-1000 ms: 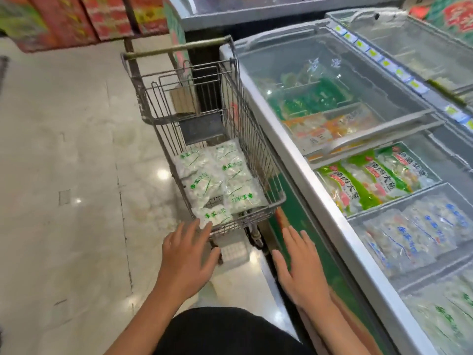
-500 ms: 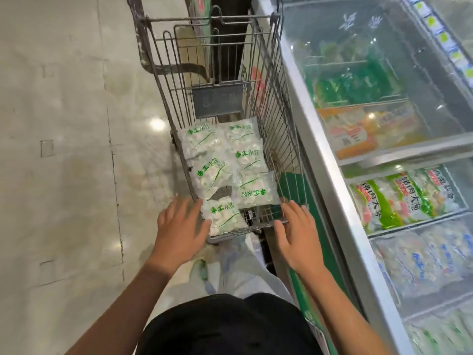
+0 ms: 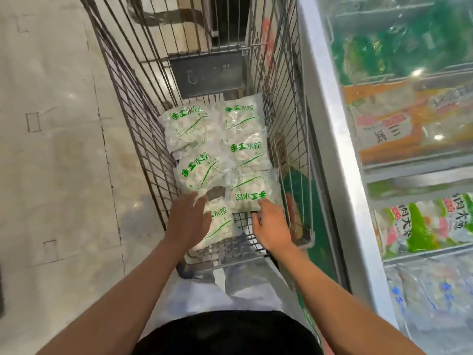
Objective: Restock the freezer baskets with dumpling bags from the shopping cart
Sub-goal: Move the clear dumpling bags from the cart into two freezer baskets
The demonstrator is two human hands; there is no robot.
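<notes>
A wire shopping cart (image 3: 143, 129) stands in front of me, with several clear dumpling bags with green lettering lying flat on its floor. My left hand (image 3: 188, 221) is inside the cart, fingers spread over the nearest bag (image 3: 220, 224), touching it. My right hand (image 3: 271, 226) reaches in beside it, fingertips at the near edge of the front right bag (image 3: 252, 196). Neither hand has closed around a bag. To the right runs the chest freezer (image 3: 340, 155), with baskets of bagged food behind its glass.
The freezer's steel rim runs close along the cart's right side. Green and red-green packs (image 3: 430, 224), orange packs (image 3: 399, 124) and blue-lettered bags (image 3: 435, 295) fill the freezer. Pale tiled floor (image 3: 56, 162) lies open to the left. A grey panel (image 3: 207, 73) hangs at the cart's far end.
I have stepped up to the cart and looked down into it. Both hands moved from outside its near end over the rim and down onto the closest bags.
</notes>
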